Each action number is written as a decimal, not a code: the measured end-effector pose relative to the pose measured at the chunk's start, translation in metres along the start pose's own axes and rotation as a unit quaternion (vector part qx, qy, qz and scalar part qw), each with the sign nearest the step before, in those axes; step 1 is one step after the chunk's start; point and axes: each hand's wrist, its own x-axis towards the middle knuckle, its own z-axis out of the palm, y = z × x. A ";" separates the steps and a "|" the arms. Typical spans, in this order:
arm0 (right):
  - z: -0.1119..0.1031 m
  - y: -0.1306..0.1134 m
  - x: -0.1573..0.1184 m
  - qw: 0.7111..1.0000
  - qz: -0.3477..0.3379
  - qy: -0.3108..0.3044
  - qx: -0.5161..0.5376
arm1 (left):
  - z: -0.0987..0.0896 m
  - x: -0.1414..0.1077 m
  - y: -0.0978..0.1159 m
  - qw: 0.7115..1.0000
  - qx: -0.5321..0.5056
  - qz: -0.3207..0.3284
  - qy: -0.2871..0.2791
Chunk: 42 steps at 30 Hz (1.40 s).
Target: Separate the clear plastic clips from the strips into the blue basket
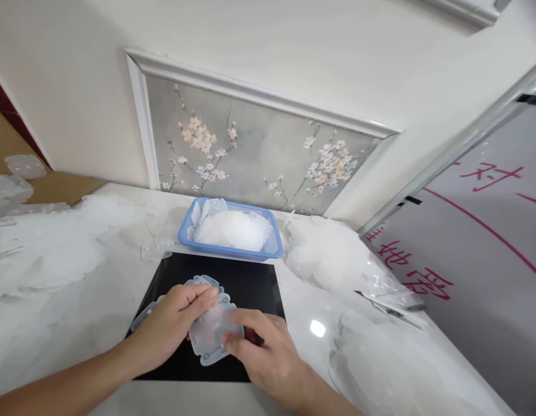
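Head view: the black mat lies on the white table. Over the mat's near half, the left hand and right hand hold translucent plastic sheets between them. Left fingers are curled narrow on the sheets' top edge; right fingers pinch the near edge. Beyond the mat's far edge stands a blue basket holding more white sheets. A loose pile lies right of the mat.
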 end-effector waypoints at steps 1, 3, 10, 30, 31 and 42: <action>-0.002 -0.001 0.002 1.000 0.011 0.000 0.021 | 0.000 0.000 -0.001 1.000 -0.011 -0.001 0.000; -0.005 -0.003 0.004 0.997 0.037 -0.006 0.060 | -0.001 0.002 -0.003 1.000 -0.031 -0.001 0.006; -0.007 -0.005 0.008 1.000 0.006 0.016 0.019 | -0.005 0.005 0.000 0.999 -0.047 0.013 0.018; -0.007 0.002 0.008 0.997 -0.065 0.042 -0.021 | -0.006 0.004 0.000 1.000 -0.006 0.016 0.009; -0.007 0.003 0.008 0.997 -0.069 0.041 -0.022 | -0.006 0.004 0.001 1.000 -0.004 0.014 0.007; -0.006 0.002 0.005 0.996 -0.078 0.018 -0.033 | -0.005 0.005 -0.005 1.000 0.013 0.005 0.002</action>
